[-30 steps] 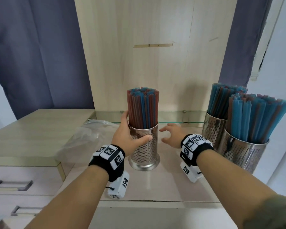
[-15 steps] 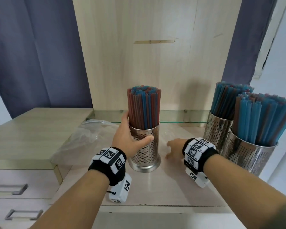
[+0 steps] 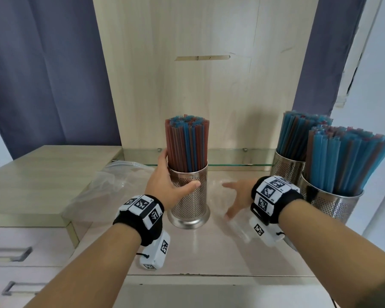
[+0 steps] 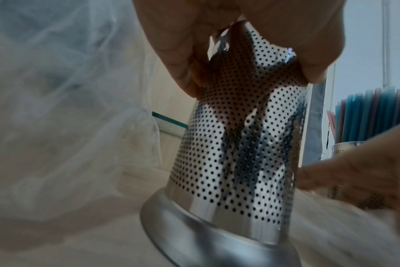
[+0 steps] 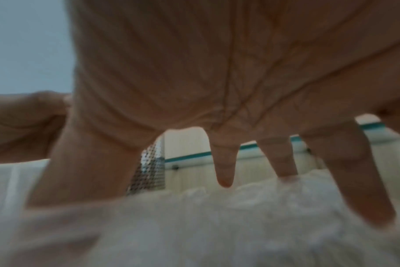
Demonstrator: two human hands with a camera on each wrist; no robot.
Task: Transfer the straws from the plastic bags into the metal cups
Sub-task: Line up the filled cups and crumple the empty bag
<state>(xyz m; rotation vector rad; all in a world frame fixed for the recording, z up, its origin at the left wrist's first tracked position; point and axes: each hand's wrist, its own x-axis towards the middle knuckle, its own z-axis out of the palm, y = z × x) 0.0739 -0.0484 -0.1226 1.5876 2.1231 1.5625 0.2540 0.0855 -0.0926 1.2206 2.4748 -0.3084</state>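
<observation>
A perforated metal cup (image 3: 190, 196) (image 4: 235, 162) packed with red and blue straws (image 3: 187, 143) stands upright mid-counter. My left hand (image 3: 165, 185) grips its upper wall, thumb across the front and fingers (image 4: 171, 54) behind. My right hand (image 3: 233, 201) (image 5: 217, 180) hovers low just right of the cup, fingers spread and pointing down at a clear plastic bag (image 3: 238, 227) (image 5: 217, 225) on the counter. The fingertips look to be touching the bag. The blur hides whether that bag holds anything. A second clear bag (image 3: 107, 187) (image 4: 57, 108) lies crumpled left of the cup.
Two more metal cups (image 3: 287, 172) (image 3: 333, 205), both full of mostly blue straws, stand at the right edge. A glass shelf (image 3: 231, 156) runs along the back panel. A raised drawer unit (image 3: 31, 174) sits on the left.
My right hand dropped from beside the cup's rim to the counter and spread over the clear bag. The left hand kept its grip on the cup.
</observation>
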